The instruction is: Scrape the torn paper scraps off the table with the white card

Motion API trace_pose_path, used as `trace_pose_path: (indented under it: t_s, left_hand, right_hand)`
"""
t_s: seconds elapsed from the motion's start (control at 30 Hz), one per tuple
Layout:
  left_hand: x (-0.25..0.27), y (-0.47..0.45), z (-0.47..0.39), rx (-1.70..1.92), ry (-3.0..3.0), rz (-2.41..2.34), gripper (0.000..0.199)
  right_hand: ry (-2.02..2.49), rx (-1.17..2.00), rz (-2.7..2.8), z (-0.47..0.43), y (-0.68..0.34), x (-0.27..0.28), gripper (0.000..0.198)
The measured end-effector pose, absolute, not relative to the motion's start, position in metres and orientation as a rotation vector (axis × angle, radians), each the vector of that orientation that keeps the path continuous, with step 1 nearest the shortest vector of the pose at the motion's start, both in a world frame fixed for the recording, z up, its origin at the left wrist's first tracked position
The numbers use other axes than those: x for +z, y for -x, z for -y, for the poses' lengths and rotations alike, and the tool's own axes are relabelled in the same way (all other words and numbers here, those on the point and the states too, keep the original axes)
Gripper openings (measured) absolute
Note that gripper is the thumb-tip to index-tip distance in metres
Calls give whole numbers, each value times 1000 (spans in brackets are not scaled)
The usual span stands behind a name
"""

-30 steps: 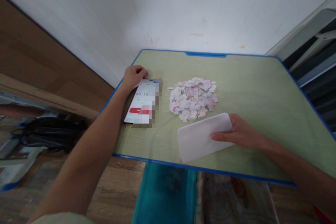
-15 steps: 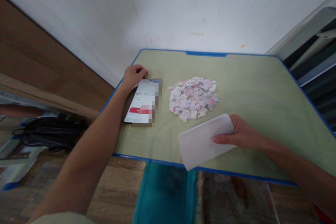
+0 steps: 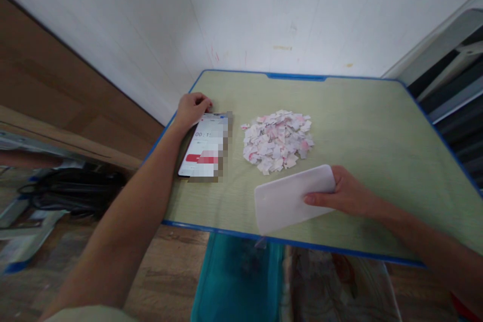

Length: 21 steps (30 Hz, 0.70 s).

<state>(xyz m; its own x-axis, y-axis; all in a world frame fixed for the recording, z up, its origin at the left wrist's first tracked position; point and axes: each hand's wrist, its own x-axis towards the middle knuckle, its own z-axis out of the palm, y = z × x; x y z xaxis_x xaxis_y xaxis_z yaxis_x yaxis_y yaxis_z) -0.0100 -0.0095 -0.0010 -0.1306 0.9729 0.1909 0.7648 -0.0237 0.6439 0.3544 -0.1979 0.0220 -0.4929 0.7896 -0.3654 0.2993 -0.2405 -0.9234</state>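
Observation:
My right hand [image 3: 349, 192] grips a flat white plastic board [image 3: 290, 198] with rounded corners, thumb on its upper face and fingers hidden behind. The board is tilted over the table's front edge. Just below its near corner, a small pale scrap [image 3: 260, 242] shows above a teal bin [image 3: 237, 282]. Beyond the board lies a heap of torn paper scraps [image 3: 277, 141], white with pink bits. My left hand [image 3: 193, 106] rests at the table's left edge, fingers curled closed, by the top of a phone [image 3: 202, 146] that displays a timer and is partly pixelated.
The pale green table [image 3: 358, 126] has a blue rim and stands against a white wall [image 3: 241, 25]. Beside the bin below is a patterned container or bag [image 3: 339, 287]. A brown panel [image 3: 68, 75] stands at left, with a black bag [image 3: 75, 191] under it.
My right hand has tipped the board and shifted it slightly left; its near corner is higher. A scrap now shows beneath it, over the bin. My left hand has stayed put.

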Motion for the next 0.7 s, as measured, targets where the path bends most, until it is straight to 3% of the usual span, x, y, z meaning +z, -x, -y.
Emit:
trace_pose_path:
  t_s: [0.2,0.47,0.7]
  left_hand:
    - [2,7,12,913,-1782,-1959,11]
    - [0,8,11,945,-1818,-1921,11]
    - [0,8,12,933,-1829,-1941,11]
  right_hand:
    - [1290,1656,1456,193,-360,21,27]
    - [1331,1193,1098,170,-381,7,28]
    - [1314,1188,1216,169,-373,10,28]
